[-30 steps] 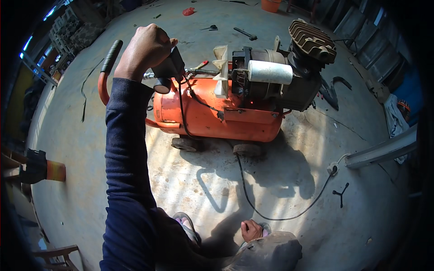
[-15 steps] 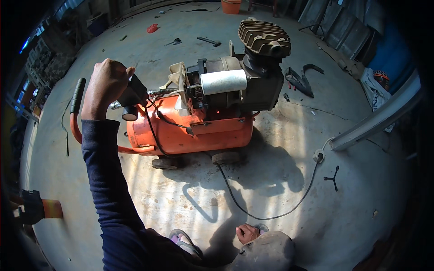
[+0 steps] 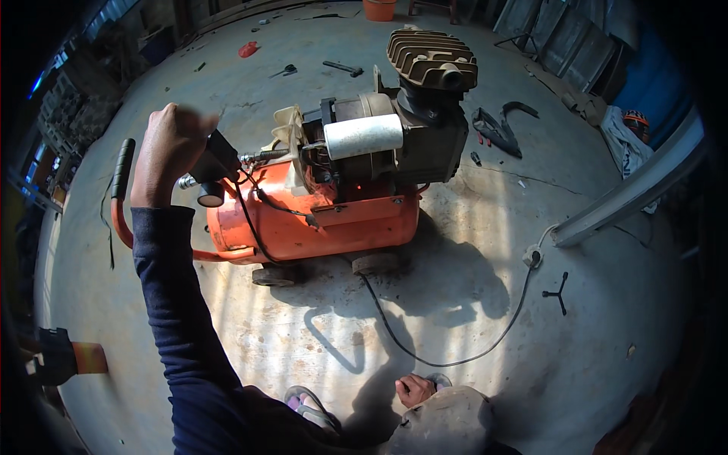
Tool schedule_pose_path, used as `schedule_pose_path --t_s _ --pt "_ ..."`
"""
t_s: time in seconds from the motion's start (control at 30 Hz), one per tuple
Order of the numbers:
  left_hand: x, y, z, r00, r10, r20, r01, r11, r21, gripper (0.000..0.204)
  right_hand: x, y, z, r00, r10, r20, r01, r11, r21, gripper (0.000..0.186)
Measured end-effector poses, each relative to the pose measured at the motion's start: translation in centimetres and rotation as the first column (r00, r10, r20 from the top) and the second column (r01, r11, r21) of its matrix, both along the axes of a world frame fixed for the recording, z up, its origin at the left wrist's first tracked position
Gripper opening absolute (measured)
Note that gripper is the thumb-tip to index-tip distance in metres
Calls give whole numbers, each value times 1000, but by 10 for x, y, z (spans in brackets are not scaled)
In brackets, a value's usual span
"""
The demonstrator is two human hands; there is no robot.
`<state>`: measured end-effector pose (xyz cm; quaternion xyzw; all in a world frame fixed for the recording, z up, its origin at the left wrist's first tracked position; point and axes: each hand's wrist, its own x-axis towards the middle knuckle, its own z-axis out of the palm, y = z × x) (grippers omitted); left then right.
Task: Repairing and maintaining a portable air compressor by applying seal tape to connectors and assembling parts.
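Observation:
An orange air compressor (image 3: 334, 232) stands in front of me, with its finned pump head (image 3: 432, 59) bare at the top right and a silver cylinder (image 3: 364, 136) along the motor. My left hand (image 3: 173, 148) reaches up to its left end. The fingers are closed over the top of a black box-shaped pressure switch (image 3: 217, 158), and they hide what lies under them. Just below the switch sits a round gauge (image 3: 210, 195). My right hand (image 3: 415, 390) rests by my knee (image 3: 440, 425) with its fingers curled and no object showing in it.
A black power cord (image 3: 425, 360) loops from the compressor to a socket (image 3: 534, 258) beside a slanted post (image 3: 629, 193). Nearby lies a three-armed wrench (image 3: 559, 293). Beyond are a black hose-like piece (image 3: 508, 133), tools (image 3: 343, 69), a red cloth (image 3: 248, 50) and an orange bucket (image 3: 379, 9).
The view has shifted slightly, so the compressor sits a little further left. My left hand stays at the pressure switch, its thumb side now blurred. My right hand has not moved.

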<state>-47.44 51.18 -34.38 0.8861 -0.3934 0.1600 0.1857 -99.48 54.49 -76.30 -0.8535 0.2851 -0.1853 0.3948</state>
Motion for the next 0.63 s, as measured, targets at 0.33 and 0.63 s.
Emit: schedule_pose_path --t_s 0.33,0.63 --pt "0 -1 4 1000 13 -4 -13 1000 18 33 -2 0 -4 1000 11 -20 -12 999 -36 10" --pt "0 1 3 999 27 22 -28 999 32 30 0 0 1 999 13 -53 -13 1000 -2 10"
